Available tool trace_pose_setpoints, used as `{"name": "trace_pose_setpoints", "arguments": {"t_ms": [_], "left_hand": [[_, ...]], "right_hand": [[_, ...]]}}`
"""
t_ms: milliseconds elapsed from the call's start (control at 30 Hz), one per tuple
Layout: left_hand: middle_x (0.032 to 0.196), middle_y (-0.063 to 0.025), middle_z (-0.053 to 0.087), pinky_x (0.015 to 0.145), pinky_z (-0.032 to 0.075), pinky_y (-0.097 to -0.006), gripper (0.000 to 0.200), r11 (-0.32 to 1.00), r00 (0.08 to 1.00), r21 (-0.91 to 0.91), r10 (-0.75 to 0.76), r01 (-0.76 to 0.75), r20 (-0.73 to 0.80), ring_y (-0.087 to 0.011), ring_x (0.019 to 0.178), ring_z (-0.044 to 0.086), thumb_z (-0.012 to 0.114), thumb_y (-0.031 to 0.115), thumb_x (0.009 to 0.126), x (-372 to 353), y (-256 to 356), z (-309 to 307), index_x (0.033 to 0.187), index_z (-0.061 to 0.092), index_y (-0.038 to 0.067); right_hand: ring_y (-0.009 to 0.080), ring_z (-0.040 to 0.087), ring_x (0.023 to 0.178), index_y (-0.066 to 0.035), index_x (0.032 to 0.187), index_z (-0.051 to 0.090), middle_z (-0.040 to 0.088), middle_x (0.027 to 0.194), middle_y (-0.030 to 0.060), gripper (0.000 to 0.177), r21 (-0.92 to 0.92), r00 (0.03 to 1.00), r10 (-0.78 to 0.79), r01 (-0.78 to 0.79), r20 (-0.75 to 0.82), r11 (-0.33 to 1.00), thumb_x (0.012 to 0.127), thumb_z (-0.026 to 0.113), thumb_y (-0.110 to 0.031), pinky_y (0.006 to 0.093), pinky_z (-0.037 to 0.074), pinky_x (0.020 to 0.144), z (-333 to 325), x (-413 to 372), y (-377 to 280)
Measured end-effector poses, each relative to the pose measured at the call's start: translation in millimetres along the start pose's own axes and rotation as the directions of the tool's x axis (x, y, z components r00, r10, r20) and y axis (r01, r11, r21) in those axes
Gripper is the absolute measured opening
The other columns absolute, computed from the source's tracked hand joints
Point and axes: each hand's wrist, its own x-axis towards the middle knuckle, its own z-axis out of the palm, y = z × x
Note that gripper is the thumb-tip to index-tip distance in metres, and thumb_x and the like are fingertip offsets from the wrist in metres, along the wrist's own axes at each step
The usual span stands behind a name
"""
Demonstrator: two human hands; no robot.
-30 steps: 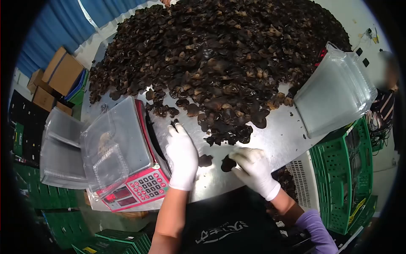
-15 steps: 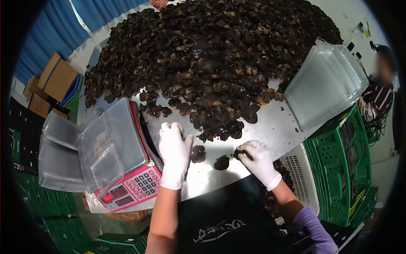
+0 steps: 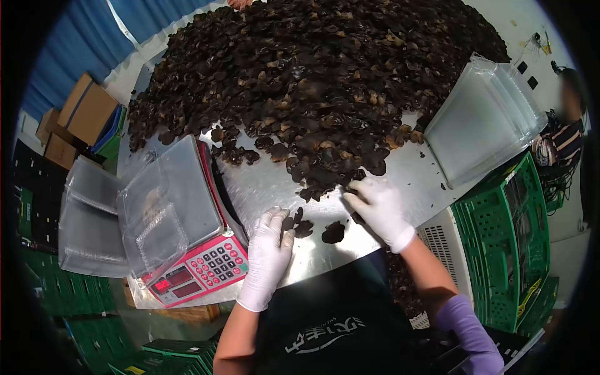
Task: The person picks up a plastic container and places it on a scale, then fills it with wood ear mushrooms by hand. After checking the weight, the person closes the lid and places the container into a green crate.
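A heap of dark wood ear mushrooms [image 3: 312, 87] covers the far part of the metal table [image 3: 250, 187]. My left hand [image 3: 269, 259], in a white glove, rests near the front edge, its fingers and thumb closed around a small wood ear mushroom. Right beside it lie a few loose pieces [image 3: 304, 229]. My gloved right hand [image 3: 382, 211] is at the near tip of the heap, thumb and fingers pinching a dark mushroom there; its palm hides part of another dark piece. A single round mushroom [image 3: 333, 232] lies between both hands.
A pink digital scale [image 3: 206, 269] carrying clear plastic trays [image 3: 169, 194] stands left. More stacked clear trays [image 3: 481, 125] sit at the right edge. Beyond are a white basket [image 3: 440, 240] and green crates [image 3: 506, 231]. A person [image 3: 562, 137] is at far right.
My right hand has moved forward to the heap's near tip. My left hand has come back toward me, onto the loose pieces. The camera view has shifted slightly.
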Motion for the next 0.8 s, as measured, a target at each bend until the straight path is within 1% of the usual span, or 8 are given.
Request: {"name": "trace_pose_setpoints", "arguments": {"t_ms": [100,200,233,300,400,467,667,800], "left_hand": [[0.127,-0.0182,0.054,0.105,0.042,-0.0402,0.055,1.000,0.998,0.012,-0.007,0.006,0.069,-0.0360,0.122,0.050,0.075,0.009,0.075,-2,0,-6,0.126,0.056,0.001],[0.138,-0.0228,0.044,0.107,0.039,-0.0424,0.068,0.998,0.982,0.042,0.033,-0.041,0.184,-0.0389,0.127,0.043,0.079,0.014,0.071,3,6,-9,0.133,0.053,0.002],[0.138,-0.0228,0.044,0.107,0.039,-0.0424,0.068,0.998,0.983,0.032,0.039,-0.046,0.181,-0.0389,0.127,0.043,0.079,0.014,0.071,7,6,-6,0.133,0.053,0.002],[0.138,-0.0241,0.043,0.107,0.039,-0.0427,0.070,0.993,0.967,0.063,0.079,-0.097,0.242,-0.0392,0.126,0.044,0.079,0.015,0.071,16,7,-2,0.134,0.052,0.003],[0.124,-0.0189,0.051,0.096,0.046,-0.0411,0.056,0.984,0.959,0.067,0.146,-0.167,0.244,-0.0360,0.114,0.051,0.077,0.013,0.073,20,0,8,0.124,0.059,0.004],[0.108,-0.0138,0.057,0.088,0.049,-0.0394,0.037,0.989,0.960,-0.018,0.144,-0.144,0.242,-0.0335,0.103,0.057,0.071,0.008,0.075,18,2,9,0.110,0.064,0.003],[0.111,-0.0141,0.057,0.087,0.050,-0.0384,0.036,0.986,0.989,-0.101,0.137,-0.131,0.053,-0.0333,0.104,0.058,0.069,0.002,0.074,-3,5,23,0.109,0.061,0.003],[0.116,-0.0177,0.057,0.091,0.049,-0.0379,0.039,0.972,0.997,-0.222,0.064,-0.073,-0.043,-0.0337,0.109,0.058,0.071,0.001,0.075,-14,28,39,0.111,0.059,0.002]], "right_hand": [[0.0266,0.064,0.072,-0.009,0.087,0.070,0.065,0.076,0.0087,0.014,-0.147,0.999,-0.035,0.039,0.030,0.988,0.078,0.072,-0.020,0.0387,0.050,0.064,-55,-32,6],[0.0285,0.065,0.067,-0.013,0.086,0.071,0.066,0.071,0.0078,0.024,-0.390,0.903,0.229,-0.076,0.363,0.918,0.075,0.076,-0.034,0.0399,0.052,0.066,-108,-83,26],[0.0285,0.066,0.068,-0.013,0.091,0.071,0.067,0.072,0.0073,0.029,-0.633,0.682,0.522,-0.111,0.512,0.766,0.075,0.076,-0.037,0.0400,0.051,0.066,-123,-89,23],[0.0287,0.066,0.071,-0.012,0.099,0.069,0.067,0.075,0.0075,0.035,-0.715,0.751,0.522,-0.097,0.403,0.692,0.074,0.077,-0.035,0.0408,0.052,0.067,-115,-97,18],[0.0272,0.065,0.077,-0.015,0.111,0.067,0.065,0.082,0.0067,0.040,-0.086,0.911,0.337,-0.326,0.236,0.941,0.074,0.078,-0.027,0.0389,0.053,0.067,-70,-82,1],[0.0267,0.065,0.077,-0.015,0.117,0.067,0.065,0.096,0.0085,0.045,-0.067,0.957,0.263,-0.257,0.120,0.964,0.074,0.078,-0.019,0.0358,0.054,0.069,-31,-67,-8],[0.0240,0.063,0.073,-0.012,0.092,0.071,0.064,0.086,0.0069,0.015,0.116,0.948,0.312,-0.317,0.058,0.941,0.077,0.073,-0.015,0.0332,0.052,0.065,4,-62,7],[0.0125,0.063,0.078,-0.004,0.099,0.067,0.068,0.090,0.0050,0.019,0.717,0.754,0.575,-0.588,0.318,0.375,0.081,0.067,0.003,0.0238,0.049,0.068,-53,-75,12]]}}
